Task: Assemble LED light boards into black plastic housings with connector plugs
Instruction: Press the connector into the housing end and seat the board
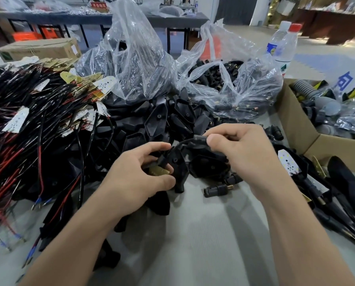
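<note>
My left hand [139, 172] grips a black plastic housing [177, 164] at table centre, with a brass-backed LED board [159, 171] pinched under the thumb. My right hand [240, 147] pinches a black connector plug [199, 140] on a black lead just above the housing. A second housing [208, 167] lies right behind it. A loose plug [216, 189] with a brass tip lies on the table below my right hand.
A heap of wired LED boards [28, 120] fills the left. Loose housings [158, 120] pile up in the middle, before plastic bags of housings [131, 69] and plugs [228, 79]. Finished units [308, 182] lie right, beside a cardboard box [302, 129]. Two bottles [283, 44] stand behind.
</note>
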`<action>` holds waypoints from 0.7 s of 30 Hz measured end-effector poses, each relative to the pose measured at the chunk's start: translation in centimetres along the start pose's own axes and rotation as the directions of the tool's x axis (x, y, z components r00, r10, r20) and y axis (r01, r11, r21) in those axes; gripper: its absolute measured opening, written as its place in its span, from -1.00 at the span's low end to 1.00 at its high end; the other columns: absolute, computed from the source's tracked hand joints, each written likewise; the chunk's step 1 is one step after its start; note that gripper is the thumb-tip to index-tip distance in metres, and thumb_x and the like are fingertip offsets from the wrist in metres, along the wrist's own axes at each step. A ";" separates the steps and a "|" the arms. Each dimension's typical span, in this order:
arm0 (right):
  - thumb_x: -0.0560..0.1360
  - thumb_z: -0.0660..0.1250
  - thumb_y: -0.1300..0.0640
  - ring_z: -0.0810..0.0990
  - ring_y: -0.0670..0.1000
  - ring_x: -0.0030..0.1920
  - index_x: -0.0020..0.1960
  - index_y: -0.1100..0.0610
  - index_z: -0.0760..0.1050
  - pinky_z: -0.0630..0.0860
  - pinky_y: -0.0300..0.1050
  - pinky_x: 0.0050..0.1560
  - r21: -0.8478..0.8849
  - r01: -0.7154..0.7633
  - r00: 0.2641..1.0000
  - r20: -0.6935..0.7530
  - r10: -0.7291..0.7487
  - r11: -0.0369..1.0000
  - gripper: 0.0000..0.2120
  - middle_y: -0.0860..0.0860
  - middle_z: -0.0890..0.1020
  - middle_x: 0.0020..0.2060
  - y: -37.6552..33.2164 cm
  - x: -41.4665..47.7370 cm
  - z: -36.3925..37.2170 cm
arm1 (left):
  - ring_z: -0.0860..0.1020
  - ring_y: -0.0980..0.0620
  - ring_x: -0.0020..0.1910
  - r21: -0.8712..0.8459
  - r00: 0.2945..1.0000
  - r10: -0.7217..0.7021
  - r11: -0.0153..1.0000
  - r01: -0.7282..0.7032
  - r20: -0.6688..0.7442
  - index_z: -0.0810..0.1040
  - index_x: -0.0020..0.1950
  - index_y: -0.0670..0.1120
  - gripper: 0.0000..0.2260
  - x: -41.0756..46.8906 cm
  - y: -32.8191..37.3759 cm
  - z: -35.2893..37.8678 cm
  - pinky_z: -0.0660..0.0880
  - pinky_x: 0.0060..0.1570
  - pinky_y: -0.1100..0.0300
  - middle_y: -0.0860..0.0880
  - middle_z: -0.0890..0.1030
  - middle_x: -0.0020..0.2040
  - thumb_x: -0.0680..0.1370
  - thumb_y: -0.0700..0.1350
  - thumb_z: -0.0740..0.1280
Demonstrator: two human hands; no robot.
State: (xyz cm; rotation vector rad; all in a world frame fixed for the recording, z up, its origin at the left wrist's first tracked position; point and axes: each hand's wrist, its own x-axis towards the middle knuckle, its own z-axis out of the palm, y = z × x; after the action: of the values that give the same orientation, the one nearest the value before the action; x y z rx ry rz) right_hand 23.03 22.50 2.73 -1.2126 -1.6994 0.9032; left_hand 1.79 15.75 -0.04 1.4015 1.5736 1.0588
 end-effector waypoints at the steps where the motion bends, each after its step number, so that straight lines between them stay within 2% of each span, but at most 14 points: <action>1: 0.34 0.41 -0.01 0.56 -0.08 -0.31 -0.16 -0.15 0.72 0.53 -0.05 -0.16 0.003 0.002 1.000 -0.019 -0.002 1.000 -0.86 0.00 0.68 -0.33 0.0 0.0 -0.1 | 0.71 0.15 -0.19 -0.030 0.999 -0.004 1.000 0.003 -0.036 0.65 0.12 0.30 -0.47 0.1 0.0 -0.2 0.57 -0.21 0.30 0.10 0.75 -0.08 0.34 -0.23 0.65; 3: 0.33 0.47 0.04 0.57 -0.08 -0.35 -0.16 -0.17 0.71 0.51 -0.13 -0.22 -0.044 0.015 0.999 -0.040 -0.017 0.999 -0.86 -0.05 0.67 -0.34 0.3 0.0 -0.2 | 0.72 0.15 -0.14 -0.075 0.992 -0.011 0.997 0.001 -0.123 0.69 0.02 0.23 -0.53 0.3 -0.2 -0.7 0.59 -0.18 0.34 0.12 0.75 -0.08 0.29 -0.23 0.67; 5: 0.33 0.52 0.14 0.55 -0.16 -0.39 -0.17 -0.15 0.70 0.44 -0.33 -0.27 -0.189 0.036 0.998 -0.043 -0.044 0.981 -0.81 -0.15 0.65 -0.37 0.6 -0.2 -0.2 | 0.71 0.17 -0.17 -0.062 0.983 -0.003 0.998 -0.008 -0.182 0.68 -0.04 0.19 -0.57 0.3 -0.4 -1.2 0.56 -0.21 0.39 0.13 0.75 -0.10 0.22 -0.17 0.69; 8: 0.31 0.52 0.24 0.58 -0.18 -0.22 -0.20 -0.09 0.64 0.39 -0.48 -0.22 -0.418 0.083 0.994 -0.036 -0.108 0.904 -0.77 -0.18 0.64 -0.35 0.5 -0.3 -0.1 | 0.69 0.20 -0.19 0.024 0.979 0.042 0.999 -0.038 -0.200 0.67 -0.07 0.18 -0.59 0.4 -0.6 -1.4 0.53 -0.14 0.35 0.14 0.74 -0.14 0.19 -0.09 0.71; 10: 0.32 0.50 0.26 0.56 -0.16 -0.18 -0.17 -0.07 0.62 0.38 -0.46 -0.16 -0.462 0.140 0.988 0.002 -0.157 0.876 -0.76 -0.19 0.63 -0.31 0.1 -0.4 0.3 | 0.70 0.19 -0.16 0.068 0.975 0.074 0.996 -0.061 -0.210 0.68 -0.06 0.18 -0.58 0.3 -0.6 -1.4 0.51 -0.06 0.26 0.16 0.74 -0.13 0.17 -0.02 0.72; 12: 0.37 0.48 0.27 0.54 -0.13 -0.15 -0.13 -0.08 0.61 0.45 -0.26 -0.05 -0.460 0.204 0.978 0.053 -0.202 0.864 -0.75 -0.17 0.63 -0.23 -0.3 -0.6 0.8 | 0.69 0.20 -0.13 0.116 0.972 0.114 0.989 -0.091 -0.206 0.68 -0.04 0.20 -0.60 0.1 -0.5 -1.5 0.49 -0.06 0.27 0.19 0.73 -0.11 0.18 0.04 0.68; 14: 0.41 0.45 0.27 0.55 -0.13 -0.16 -0.09 -0.08 0.62 0.48 -0.16 -0.03 -0.420 0.236 0.972 0.101 -0.213 0.876 -0.76 -0.15 0.65 -0.17 -0.5 -0.8 1.0 | 0.69 0.20 -0.17 0.145 0.974 0.136 0.983 -0.110 -0.182 0.70 -0.03 0.23 -0.64 -0.1 -0.4 -1.7 0.52 -0.13 0.33 0.18 0.73 -0.14 0.26 -0.04 0.69; 16: 0.46 0.44 0.23 0.57 -0.13 -0.22 -0.07 -0.11 0.63 0.51 -0.19 -0.10 -0.392 0.230 0.972 0.138 -0.190 0.891 -0.77 -0.16 0.66 -0.19 -0.6 -0.9 0.8 | 0.68 0.19 -0.25 0.101 0.979 0.132 0.988 -0.117 -0.156 0.72 -0.05 0.21 -0.65 -0.1 -0.2 -1.9 0.55 -0.24 0.37 0.12 0.73 -0.19 0.31 -0.17 0.68; 18: 0.48 0.43 0.21 0.59 -0.11 -0.24 -0.05 -0.13 0.64 0.51 -0.21 -0.15 -0.380 0.218 0.972 0.164 -0.167 0.899 -0.78 -0.17 0.66 -0.21 -0.7 -1.0 0.7 | 0.67 0.19 -0.28 0.036 0.985 0.119 0.993 -0.116 -0.124 0.74 -0.07 0.18 -0.63 -0.1 0.0 -2.0 0.53 -0.23 0.41 0.08 0.73 -0.21 0.32 -0.27 0.65; 21: 0.45 0.42 0.28 0.58 -0.12 -0.09 -0.04 -0.11 0.64 0.48 -0.22 -0.01 -0.402 0.255 0.962 0.195 -0.190 0.879 -0.72 -0.20 0.66 -0.13 -1.2 -1.1 1.2 | 0.70 0.15 -0.23 -0.019 0.994 0.100 0.995 -0.101 -0.050 0.76 -0.06 0.15 -0.57 -0.1 0.2 -2.1 0.56 -0.19 0.38 0.03 0.75 -0.18 0.32 -0.38 0.61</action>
State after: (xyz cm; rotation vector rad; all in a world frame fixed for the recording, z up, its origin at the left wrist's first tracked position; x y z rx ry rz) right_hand 21.73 21.00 3.07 -1.2090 -2.1878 0.5040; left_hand -0.08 15.50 0.95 1.4630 1.5351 1.1746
